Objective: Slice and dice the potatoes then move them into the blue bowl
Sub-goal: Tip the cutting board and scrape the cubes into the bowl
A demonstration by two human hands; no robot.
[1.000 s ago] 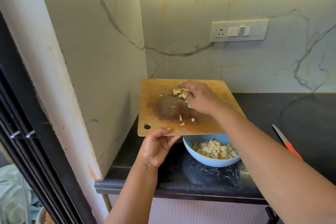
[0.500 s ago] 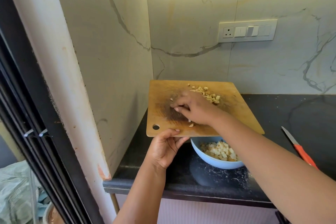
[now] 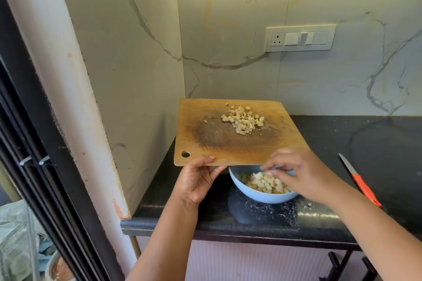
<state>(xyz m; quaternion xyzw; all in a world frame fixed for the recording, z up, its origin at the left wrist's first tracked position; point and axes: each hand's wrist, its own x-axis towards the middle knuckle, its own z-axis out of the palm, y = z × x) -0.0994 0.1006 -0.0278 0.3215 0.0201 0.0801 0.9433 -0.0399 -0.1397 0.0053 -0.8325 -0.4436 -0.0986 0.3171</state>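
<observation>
Left hand (image 3: 197,178) grips the near edge of the wooden cutting board (image 3: 230,143), thumb on top, holding it tilted above the blue bowl (image 3: 260,196) on the black countertop (image 3: 365,143). A pile of diced potato (image 3: 244,120) sits on the board's far half, more dice lie in the bowl. Right hand (image 3: 294,172) hovers over the bowl, fingers loosely spread, gripping nothing I can see, and an orange-handled knife (image 3: 360,182) lies to the right.
</observation>
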